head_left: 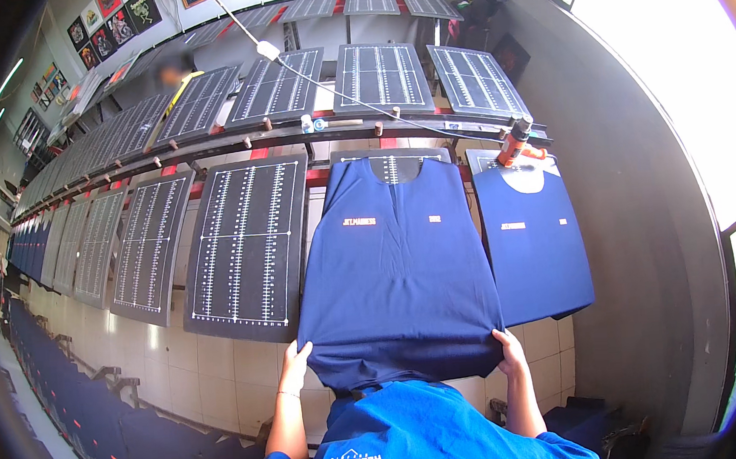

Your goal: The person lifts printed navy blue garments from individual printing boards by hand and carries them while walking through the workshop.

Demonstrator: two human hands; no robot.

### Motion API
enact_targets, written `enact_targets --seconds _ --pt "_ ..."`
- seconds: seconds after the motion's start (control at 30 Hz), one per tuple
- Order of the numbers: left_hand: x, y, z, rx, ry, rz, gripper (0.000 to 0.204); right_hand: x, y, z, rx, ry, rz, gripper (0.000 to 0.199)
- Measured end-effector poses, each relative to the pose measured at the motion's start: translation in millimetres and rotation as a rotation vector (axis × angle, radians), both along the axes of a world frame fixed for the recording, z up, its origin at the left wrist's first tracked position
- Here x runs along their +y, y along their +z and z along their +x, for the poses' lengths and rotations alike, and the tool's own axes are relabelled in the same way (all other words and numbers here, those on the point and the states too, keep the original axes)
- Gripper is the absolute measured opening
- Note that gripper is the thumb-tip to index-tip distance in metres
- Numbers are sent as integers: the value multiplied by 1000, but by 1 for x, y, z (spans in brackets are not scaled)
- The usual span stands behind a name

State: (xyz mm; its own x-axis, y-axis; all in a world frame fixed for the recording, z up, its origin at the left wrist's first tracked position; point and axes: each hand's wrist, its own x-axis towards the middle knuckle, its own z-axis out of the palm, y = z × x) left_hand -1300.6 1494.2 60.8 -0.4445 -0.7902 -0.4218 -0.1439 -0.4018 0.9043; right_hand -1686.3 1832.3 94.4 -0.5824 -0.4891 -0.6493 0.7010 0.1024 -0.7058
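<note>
A navy shirt front panel [396,270] with small orange print across the chest covers a dark ruled printing board, whose top edge [393,166] shows at the neckline. At the panel's lower left corner, my left hand [292,369] is closed, pinching the hem. My right hand [510,352] grips the lower right corner the same way. Between the hands the cloth's lower part is folded and hangs off the board's near end. To the right lies a second navy panel [534,260], flat on its own board, with an orange heat gun [517,144] at its top.
Ruled boards [245,246] stand in a row to the left, with more boards [381,77] behind on a rail. A white cable [324,87] hangs across the middle. Grey wall [640,210] borders the right side. Navy panels [100,419] hang at lower left.
</note>
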Motion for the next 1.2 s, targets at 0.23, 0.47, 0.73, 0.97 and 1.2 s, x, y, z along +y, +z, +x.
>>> enact_targets --seconds 0.23,0.47,0.73,0.97,1.2 --pt "6 -30 7 -687 -359 -196 53 21 -36 -15 665 453 755 49" --pt "-40 -65 -81 -91 -36 -250 70 -110 -5 -22 561 240 466 79" --pt "-13 -86 -28 176 -107 828 67 -27 -79 -24 -366 214 -60 81" --pt "-16 -6 12 160 -142 649 51 25 -66 -57 5 345 33 50" --pt "-103 178 -74 687 -91 8 47 -74 150 -121 642 -21 -380 43"
